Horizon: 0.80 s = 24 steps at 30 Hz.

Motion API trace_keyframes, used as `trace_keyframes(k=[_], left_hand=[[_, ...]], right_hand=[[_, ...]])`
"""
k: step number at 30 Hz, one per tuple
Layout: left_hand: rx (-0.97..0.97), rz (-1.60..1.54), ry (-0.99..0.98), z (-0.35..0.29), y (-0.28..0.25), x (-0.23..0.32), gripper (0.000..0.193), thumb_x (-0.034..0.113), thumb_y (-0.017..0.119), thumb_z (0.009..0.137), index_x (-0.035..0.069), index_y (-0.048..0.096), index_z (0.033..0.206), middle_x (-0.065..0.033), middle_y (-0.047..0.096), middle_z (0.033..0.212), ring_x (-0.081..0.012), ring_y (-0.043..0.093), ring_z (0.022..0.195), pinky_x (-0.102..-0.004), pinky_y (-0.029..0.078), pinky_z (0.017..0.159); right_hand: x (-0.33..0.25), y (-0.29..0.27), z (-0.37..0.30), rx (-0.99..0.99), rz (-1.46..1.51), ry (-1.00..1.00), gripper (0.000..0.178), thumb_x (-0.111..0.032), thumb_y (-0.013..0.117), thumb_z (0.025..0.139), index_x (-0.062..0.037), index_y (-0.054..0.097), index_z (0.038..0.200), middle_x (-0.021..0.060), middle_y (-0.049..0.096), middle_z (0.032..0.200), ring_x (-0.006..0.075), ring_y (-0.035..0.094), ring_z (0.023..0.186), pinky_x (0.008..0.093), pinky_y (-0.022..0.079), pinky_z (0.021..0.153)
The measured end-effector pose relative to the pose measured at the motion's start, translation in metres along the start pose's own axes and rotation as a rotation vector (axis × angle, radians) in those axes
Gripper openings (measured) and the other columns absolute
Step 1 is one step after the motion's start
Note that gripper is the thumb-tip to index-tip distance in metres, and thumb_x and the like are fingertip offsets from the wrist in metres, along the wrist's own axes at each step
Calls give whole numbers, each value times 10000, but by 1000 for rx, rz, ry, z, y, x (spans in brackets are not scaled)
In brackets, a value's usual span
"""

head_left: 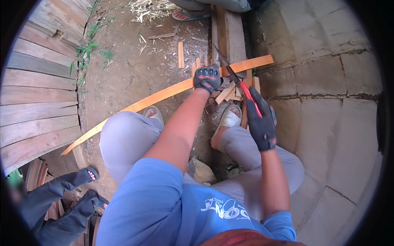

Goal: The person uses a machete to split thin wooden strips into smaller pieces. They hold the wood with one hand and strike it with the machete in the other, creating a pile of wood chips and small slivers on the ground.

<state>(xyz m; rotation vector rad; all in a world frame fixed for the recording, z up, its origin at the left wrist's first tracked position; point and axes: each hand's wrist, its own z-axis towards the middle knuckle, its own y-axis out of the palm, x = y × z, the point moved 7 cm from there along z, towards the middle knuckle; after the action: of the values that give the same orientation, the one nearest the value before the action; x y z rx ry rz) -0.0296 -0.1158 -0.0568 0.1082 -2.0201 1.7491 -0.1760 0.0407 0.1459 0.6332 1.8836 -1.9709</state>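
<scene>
A long, thin wooden strip (pixel 160 92) runs slantwise in front of me, from the lower left to the upper right. My left hand (pixel 208 78), in a black glove with red trim, is closed over the strip and presses it down near a wooden beam (pixel 236 39). In my gloved right hand (pixel 261 123) is a handsaw (pixel 233 74), gripped by its red and black handle. Its dark blade points up and away, crossing the strip just right of my left hand. Whether the teeth touch the wood I cannot tell. Short wood offcuts (pixel 225 94) lie beneath, between my hands.
Wood shavings (pixel 152 10) are heaped at the far side, near another person's sandalled foot (pixel 188 15). A concrete block wall (pixel 320 119) stands close on my right, a plank wall (pixel 39 94) on the left. Another person's dark-trousered legs (pixel 57 197) are at lower left. A stone (pixel 201 171) sits between my feet.
</scene>
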Motion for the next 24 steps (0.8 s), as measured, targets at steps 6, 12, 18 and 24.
trace_keyframes(k=[6, 12, 18, 24], left_hand=[[3, 2, -1, 1, -5, 9, 414, 418, 799, 843, 114, 737, 1118, -134, 783, 1085, -331, 772, 1018, -482, 602, 870], [57, -26, -5, 2, 3, -3, 352, 369, 780, 850, 107, 735, 1079, -151, 785, 1034, -313, 778, 989, -469, 603, 841], [107, -5, -4, 0, 2, -5, 305, 343, 767, 849, 115, 736, 1049, -150, 788, 996, -323, 783, 949, -478, 596, 821], [72, -63, 18, 2, -7, 7, 291, 370, 723, 894, 117, 734, 1038, -153, 786, 1008, -330, 781, 961, -484, 589, 842]], right_hand=[[-1, -70, -101, 12, 147, 290, 469, -270, 633, 1060, -38, 670, 1466, 72, 733, 956, 85, 528, 603, 285, 472, 586], [-16, -78, -83, -45, 135, 547, 384, -181, 635, 1057, -40, 697, 1408, 171, 804, 1165, 312, 792, 1022, 415, 590, 868], [-14, 0, -2, 110, -11, 2, 378, -257, 624, 1048, -66, 723, 1360, 213, 777, 1183, 390, 764, 1020, 465, 575, 934], [19, 91, 114, 174, -19, -1, 450, -367, 612, 1035, -102, 717, 1383, 216, 776, 1176, 419, 734, 1099, 472, 553, 1008]])
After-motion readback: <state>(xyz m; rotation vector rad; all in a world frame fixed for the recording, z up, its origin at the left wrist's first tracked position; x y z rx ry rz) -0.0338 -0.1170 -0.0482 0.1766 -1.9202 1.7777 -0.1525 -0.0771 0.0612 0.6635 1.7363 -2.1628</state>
